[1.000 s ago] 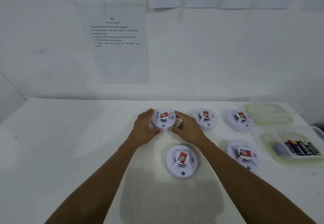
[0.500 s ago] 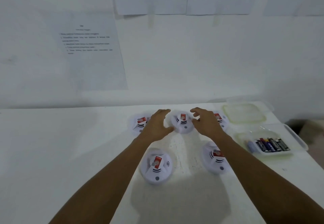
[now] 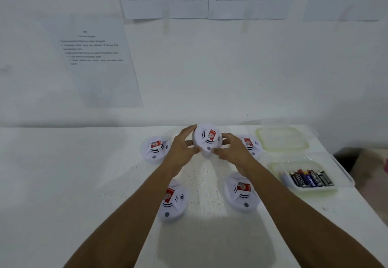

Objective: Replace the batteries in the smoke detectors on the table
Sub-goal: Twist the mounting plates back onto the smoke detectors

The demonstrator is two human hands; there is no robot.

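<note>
Partly hidden behind the right hand [image 3: 234,152], the upper-right detector [image 3: 252,145] shows only its red label and its right edge. The left forearm cuts across the upper left of the lower-left detector [image 3: 173,200], and the right forearm covers the upper rim of the lower-right detector [image 3: 241,194]. Print on the wall sheets [image 3: 92,57] is too blurred to read.

Both hands grip the middle detector [image 3: 206,139], just above the centre of the frame. The left hand [image 3: 181,151] curls its fingers round the left rim, and the right hand pinches the right rim. The detector tilts with its face toward the camera. Whether its underside touches the table [image 3: 73,173] cannot be told.

At the right of the frame a clear plastic tub [image 3: 275,166] holds a row of batteries [image 3: 308,178] lying side by side, in black, blue and red wraps. A clear lid [image 3: 281,139] lies flat on the table above the tub in the frame, just right of the upper-right detector. The upper-left detector [image 3: 155,149] sits uncovered on the table, just left of the left hand.
</note>
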